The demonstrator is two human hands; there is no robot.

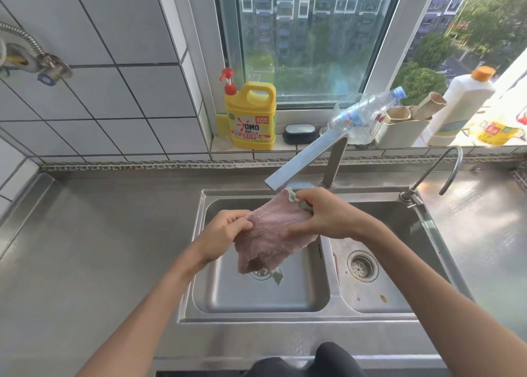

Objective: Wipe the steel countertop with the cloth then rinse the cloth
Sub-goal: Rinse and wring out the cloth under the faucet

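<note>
A pink cloth [271,234] with a pale green edge hangs spread over the left basin of the steel double sink [256,316]. My left hand [225,229] grips its left edge. My right hand [322,214] pinches its upper right corner just under the flat spout of the tap [302,162]. I cannot make out any running water. The steel countertop [94,248] stretches to the left of the sink.
A thin gooseneck tap [445,168] stands at the sink's back right. On the window sill are a yellow detergent jug [251,117], a dark soap dish [301,133], a tilted plastic bottle [368,114], a holder [402,131] and a white bottle [462,105].
</note>
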